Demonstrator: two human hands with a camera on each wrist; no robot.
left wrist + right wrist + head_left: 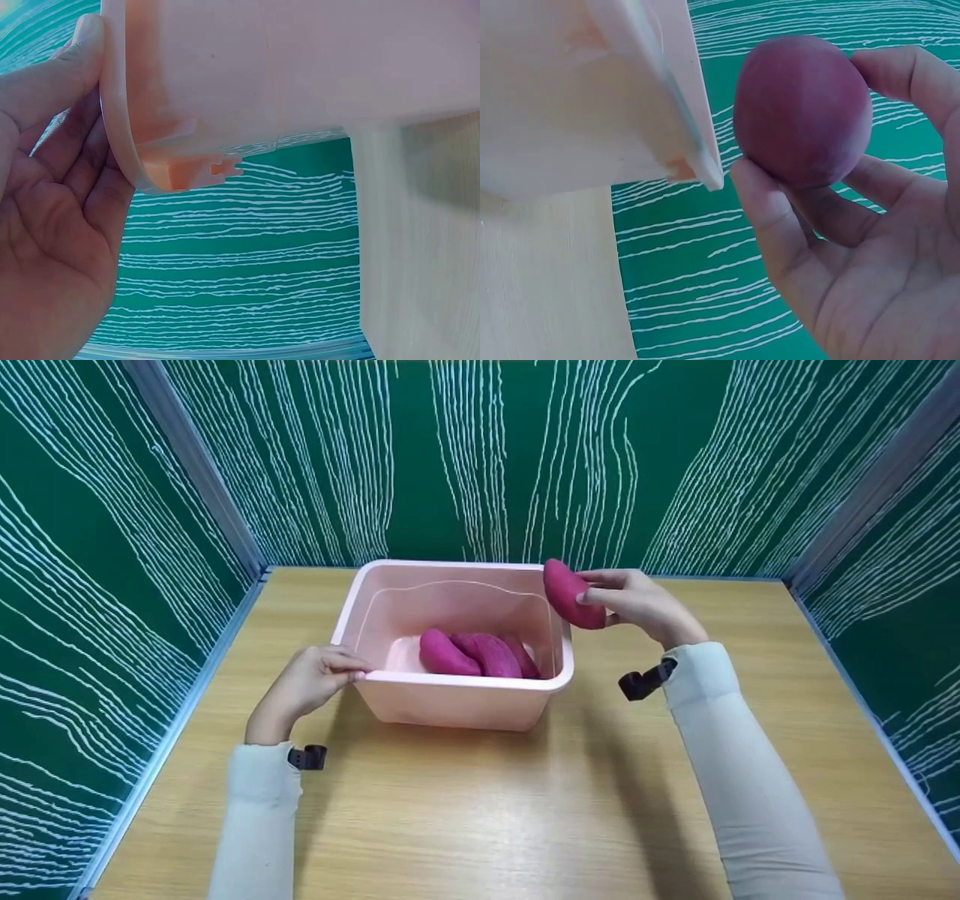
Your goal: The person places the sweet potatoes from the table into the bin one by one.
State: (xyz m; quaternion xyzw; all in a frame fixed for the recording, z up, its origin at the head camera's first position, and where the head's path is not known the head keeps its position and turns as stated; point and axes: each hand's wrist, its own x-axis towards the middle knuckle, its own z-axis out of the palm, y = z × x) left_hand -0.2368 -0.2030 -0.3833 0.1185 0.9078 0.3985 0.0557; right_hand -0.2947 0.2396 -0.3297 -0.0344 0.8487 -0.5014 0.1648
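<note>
A pink plastic tub (pixel 450 701) stands on the wooden table. My left hand (pixel 311 686) pinches its near left corner; in the left wrist view the thumb and fingers lie on either side of the rim (pixel 114 97). My right hand (pixel 637 604) holds a reddish-purple sweet potato (pixel 571 594) between thumb and fingers, raised at the tub's right rim and tilted. Seen end-on in the right wrist view, that sweet potato (pixel 802 112) looks round and smooth, just beside the tub wall (pixel 570 112). Inside the tub, several magenta sweet potatoes (pixel 495 655) lie heaped towards the near right.
The wooden table (pixel 465 810) stretches in front of the tub and to both sides. Green panels with white wavy lines (pixel 412 457) close off the back and sides, joined by grey metal posts (pixel 199 457). A small black camera (pixel 641 684) sits at my right wrist.
</note>
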